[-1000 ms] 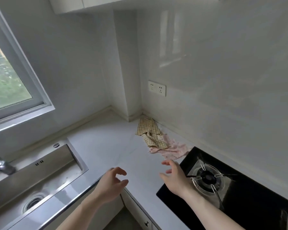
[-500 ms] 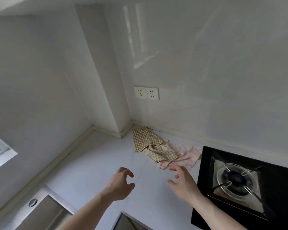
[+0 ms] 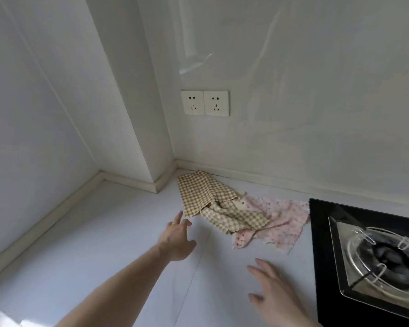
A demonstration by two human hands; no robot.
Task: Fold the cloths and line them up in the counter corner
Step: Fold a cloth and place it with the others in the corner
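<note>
Both cloths lie crumpled by the counter corner, the checked cloth [image 3: 213, 199] overlapping the pink cloth [image 3: 279, 223]. The left hand [image 3: 177, 239] reaches in with fingers spread, empty, just short of the checked edge; the right hand [image 3: 274, 291] hovers spread, empty. Best to pinch one corner, lift the checked cloth clear, then flatten it before folding

I am standing in a home kitchen. Under my hands runs a pale stone-look counter [image 3: 118, 234] that meets glossy white wall panels at a raised edge strip. To the right of my right hand [image 3: 278, 300] a black glass gas hob [image 3: 321, 256] is set into the counter, with a metal burner ring [image 3: 385, 258]. On the wall above and beyond my left hand [image 3: 176, 234] sits a white double power socket [image 3: 205, 103].
</note>
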